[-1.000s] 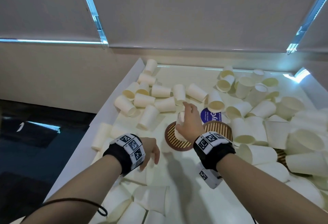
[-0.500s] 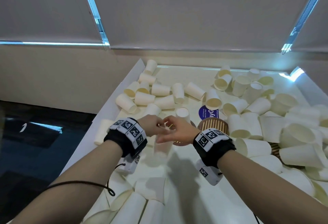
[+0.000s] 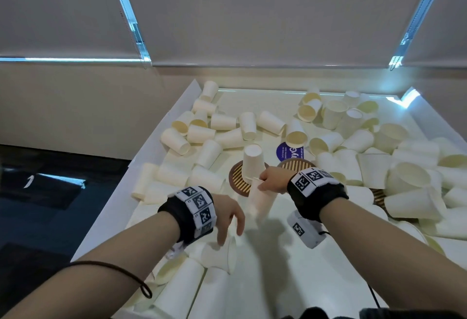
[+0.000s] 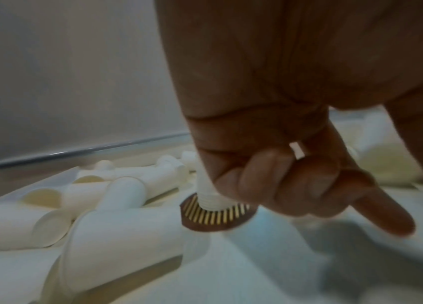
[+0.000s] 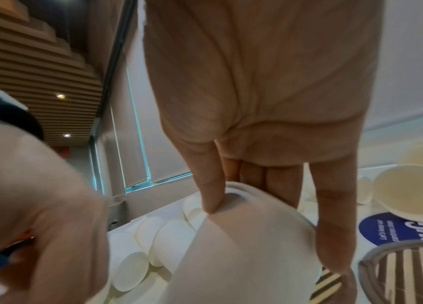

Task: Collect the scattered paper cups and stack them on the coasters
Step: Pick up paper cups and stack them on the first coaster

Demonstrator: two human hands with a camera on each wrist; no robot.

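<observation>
Head view: right hand pinches a paper cup by its rim, just near of the inverted stack on the coaster; left hand loose, empty, nearer.

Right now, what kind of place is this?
Probably an office or meeting room: a white table against a wall, roller blinds down over the windows, and a slatted ceiling with recessed spotlights. Paper cups lie scattered over the tabletop.
</observation>
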